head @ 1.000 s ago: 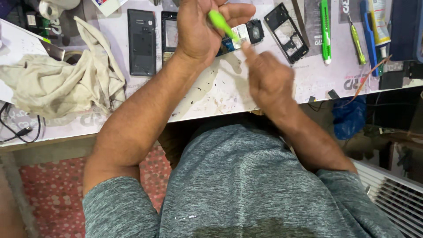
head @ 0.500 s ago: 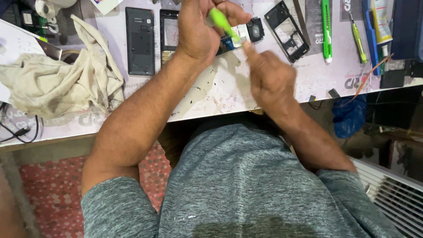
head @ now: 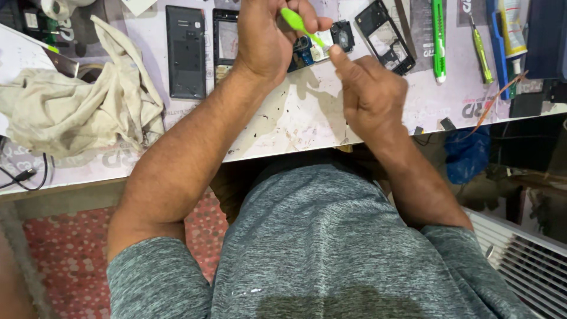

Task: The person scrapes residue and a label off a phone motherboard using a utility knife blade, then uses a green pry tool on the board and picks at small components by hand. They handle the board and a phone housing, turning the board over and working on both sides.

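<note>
The left hand [head: 269, 38] has its grip clamped on a slim, bright green plastic tool [head: 301, 26] whose tip slants down onto a small phone circuit board [head: 316, 50] lying on the scuffed, stained white table [head: 295, 124]. The right hand [head: 372, 94] pins that board with an outstretched forefinger, the other fingers curled in on nothing. To the left lie a flat black rectangular back cover [head: 186, 52] and a crumpled beige cloth [head: 77, 106] (soft, creased); a hollow black phone frame [head: 387, 35] lies to the right.
</note>
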`<state>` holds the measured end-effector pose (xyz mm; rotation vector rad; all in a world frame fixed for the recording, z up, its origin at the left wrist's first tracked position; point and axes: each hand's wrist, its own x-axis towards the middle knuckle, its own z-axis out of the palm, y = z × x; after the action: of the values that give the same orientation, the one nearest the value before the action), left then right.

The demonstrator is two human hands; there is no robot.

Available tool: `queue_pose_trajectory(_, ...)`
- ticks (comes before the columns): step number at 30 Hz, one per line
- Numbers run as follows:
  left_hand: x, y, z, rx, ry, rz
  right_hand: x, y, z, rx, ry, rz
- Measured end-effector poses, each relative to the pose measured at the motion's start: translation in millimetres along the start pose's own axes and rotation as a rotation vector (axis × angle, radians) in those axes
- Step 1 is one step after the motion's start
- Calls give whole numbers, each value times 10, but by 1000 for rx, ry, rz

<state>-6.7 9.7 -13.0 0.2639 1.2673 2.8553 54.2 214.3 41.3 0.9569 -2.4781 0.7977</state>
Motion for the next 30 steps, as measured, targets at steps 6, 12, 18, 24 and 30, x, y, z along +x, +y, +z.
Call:
queue_pose_trajectory(6, 7, -34, 2, -35, 25, -1, 30, 13, -39, -64, -46, -62)
queue_pose_trajectory(12, -2, 60, 60, -34, 49, -3, 85, 90, -183, -88, -37, -78)
queue_pose_trajectory(18, 2, 87, 88, 33, 42, 51, 38, -47, 18, -74, -13, -97)
queue_pose_trajectory(24, 22, 100, 79, 47, 67, 4, 73, 3, -81, -112, 6, -82)
queue_pose_trajectory(30, 38, 25, 14, -7, 56, 74, 28, 25, -3, -101, -32, -59)
